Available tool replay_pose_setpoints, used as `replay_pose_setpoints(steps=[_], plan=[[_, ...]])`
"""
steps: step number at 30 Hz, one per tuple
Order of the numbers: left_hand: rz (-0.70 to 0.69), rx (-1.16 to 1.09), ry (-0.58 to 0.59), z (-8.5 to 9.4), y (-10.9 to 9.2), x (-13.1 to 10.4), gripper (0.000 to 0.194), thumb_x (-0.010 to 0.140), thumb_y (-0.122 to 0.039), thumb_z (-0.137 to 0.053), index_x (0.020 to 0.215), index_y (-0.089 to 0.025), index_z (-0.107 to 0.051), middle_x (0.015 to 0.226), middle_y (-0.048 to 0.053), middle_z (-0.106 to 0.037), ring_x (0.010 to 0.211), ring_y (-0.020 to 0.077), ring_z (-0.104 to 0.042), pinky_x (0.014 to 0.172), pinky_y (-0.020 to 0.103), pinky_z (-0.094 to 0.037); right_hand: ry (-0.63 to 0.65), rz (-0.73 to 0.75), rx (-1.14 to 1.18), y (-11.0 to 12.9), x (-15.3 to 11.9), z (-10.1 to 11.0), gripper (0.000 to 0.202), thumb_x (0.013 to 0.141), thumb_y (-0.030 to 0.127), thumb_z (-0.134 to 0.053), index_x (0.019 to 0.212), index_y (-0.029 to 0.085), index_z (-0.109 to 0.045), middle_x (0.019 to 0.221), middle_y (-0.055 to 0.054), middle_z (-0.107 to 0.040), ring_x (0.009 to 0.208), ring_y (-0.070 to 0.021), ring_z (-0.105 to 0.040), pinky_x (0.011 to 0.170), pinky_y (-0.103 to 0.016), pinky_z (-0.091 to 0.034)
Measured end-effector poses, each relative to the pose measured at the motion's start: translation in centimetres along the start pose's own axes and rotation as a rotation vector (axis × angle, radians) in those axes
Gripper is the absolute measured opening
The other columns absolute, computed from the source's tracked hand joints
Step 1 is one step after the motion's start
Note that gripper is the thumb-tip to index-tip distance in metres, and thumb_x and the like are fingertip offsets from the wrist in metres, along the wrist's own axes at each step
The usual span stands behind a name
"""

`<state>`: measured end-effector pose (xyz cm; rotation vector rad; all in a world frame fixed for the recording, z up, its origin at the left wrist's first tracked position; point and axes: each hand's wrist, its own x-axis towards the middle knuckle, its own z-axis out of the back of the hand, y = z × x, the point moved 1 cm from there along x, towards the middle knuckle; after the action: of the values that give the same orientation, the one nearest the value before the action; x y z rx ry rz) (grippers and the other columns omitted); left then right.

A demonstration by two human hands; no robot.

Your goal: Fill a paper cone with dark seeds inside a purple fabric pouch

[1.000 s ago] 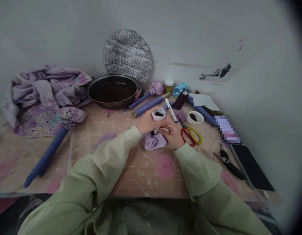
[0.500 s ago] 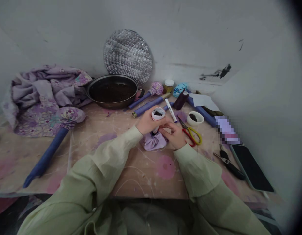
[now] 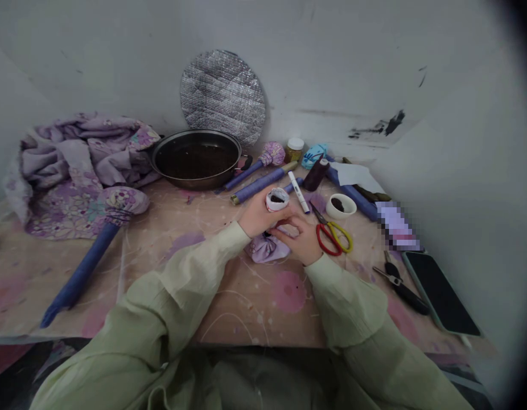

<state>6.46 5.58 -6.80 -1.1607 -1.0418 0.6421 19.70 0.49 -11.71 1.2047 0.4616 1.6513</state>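
Observation:
My left hand (image 3: pixel 260 214) is wrapped round a small white cup (image 3: pixel 277 199) with dark stuff inside, held upright with its mouth facing up. Close beside it, my right hand (image 3: pixel 301 236) has its fingers curled in under the cup, near a gathered purple cloth bundle (image 3: pixel 268 248). What the right fingertips grip, if anything, is too small to make out. The bundle lies on the table just below both hands. Red and yellow scissors (image 3: pixel 334 234) rest right of my right hand, and a white marker (image 3: pixel 298 192) lies behind the hands.
Behind are a dark pan (image 3: pixel 197 181), blue wrapped sticks (image 3: pixel 263 185), a jar (image 3: pixel 294 150) and a thread spool (image 3: pixel 316 174). To the right are a white bowl (image 3: pixel 346 212), pliers (image 3: pixel 406 293) and a phone (image 3: pixel 440 293). Floral cloth (image 3: pixel 75 171) fills the left.
My right hand has shifted slightly down and left, its fingers now lower beneath the cup. The cup in my left hand has barely moved.

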Motion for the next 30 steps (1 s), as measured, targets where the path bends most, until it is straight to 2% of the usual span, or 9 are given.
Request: replay_pose_setpoints(steps=[6, 10, 13, 16, 20, 24, 30], plan=[[0.017, -0.018, 0.003, 0.1, -0.1, 0.1, 0.033, 0.066, -0.030, -0.076, 0.080, -0.016, -0.051, 0.073, -0.004, -0.053, 0.065, 0.0082, -0.050, 0.067, 0.024, -0.043, 0.039, -0.027, 0.053, -0.2, 0.3, 0.3, 0.016, 0.075, 0.039, -0.070, 0.075, 0.023, -0.072, 0.082, -0.005, -0.071, 0.087, -0.0220, -0.065, 0.086, -0.040, -0.051], [0.006, -0.008, -0.008, 0.1, -0.3, 0.0, 0.031, 0.067, -0.028, -0.076, 0.080, -0.016, -0.050, 0.072, -0.004, -0.053, 0.064, 0.0077, -0.049, 0.066, 0.024, -0.043, 0.039, -0.045, 0.061, -0.5, 0.2, 0.1, 0.022, 0.069, 0.041, -0.075, 0.079, 0.022, -0.072, 0.085, -0.006, -0.071, 0.088, -0.0231, -0.065, 0.086, -0.041, -0.050], [-0.003, -0.005, 0.016, 0.0, -0.4, -0.1, 0.031, 0.067, -0.030, -0.076, 0.078, -0.016, -0.050, 0.071, -0.004, -0.052, 0.063, 0.0074, -0.048, 0.066, 0.023, -0.042, 0.033, -0.058, 0.060, -0.7, 0.2, 0.0, 0.022, 0.067, 0.041, -0.076, 0.074, 0.021, -0.071, 0.081, -0.007, -0.070, 0.085, -0.0239, -0.064, 0.084, -0.042, -0.051], [-0.009, -0.016, 0.047, 0.1, -0.4, 0.0, 0.033, 0.067, -0.032, -0.076, 0.080, -0.016, -0.051, 0.072, -0.004, -0.052, 0.064, 0.0080, -0.049, 0.065, 0.024, -0.042, 0.058, -0.062, 0.081, -0.8, 0.2, 0.0, 0.022, 0.069, 0.042, -0.074, 0.073, 0.021, -0.070, 0.080, -0.007, -0.069, 0.086, -0.0241, -0.064, 0.085, -0.043, -0.050], [-0.019, -0.005, 0.042, 0.4, -0.5, 0.2, 0.037, 0.064, -0.037, -0.078, 0.080, -0.016, -0.052, 0.074, -0.002, -0.054, 0.066, 0.0086, -0.050, 0.066, 0.024, -0.043, 0.154, -0.051, 0.165, -1.3, 0.4, -0.1, 0.027, 0.078, 0.047, -0.064, 0.085, 0.021, -0.069, 0.090, -0.007, -0.071, 0.089, -0.0212, -0.065, 0.083, -0.039, -0.053], [-0.016, -0.025, 0.069, 0.5, -0.6, 0.2, 0.041, 0.061, -0.041, -0.080, 0.079, -0.016, -0.052, 0.073, -0.003, -0.054, 0.066, 0.0087, -0.051, 0.067, 0.024, -0.044, 0.246, -0.041, 0.237, -2.1, 0.5, -0.6, 0.034, 0.082, 0.052, -0.056, 0.085, 0.021, -0.068, 0.089, -0.006, -0.070, 0.087, -0.0187, -0.066, 0.081, -0.036, -0.054], [-0.009, -0.050, 0.081, 0.4, -0.5, 0.2, 0.039, 0.062, -0.038, -0.079, 0.080, -0.016, -0.053, 0.074, -0.002, -0.054, 0.066, 0.0088, -0.052, 0.066, 0.023, -0.044, 0.243, -0.056, 0.239, -2.9, 0.5, -0.8, 0.030, 0.082, 0.050, -0.058, 0.085, 0.021, -0.066, 0.091, -0.005, -0.069, 0.091, -0.0187, -0.064, 0.087, -0.038, -0.051]])
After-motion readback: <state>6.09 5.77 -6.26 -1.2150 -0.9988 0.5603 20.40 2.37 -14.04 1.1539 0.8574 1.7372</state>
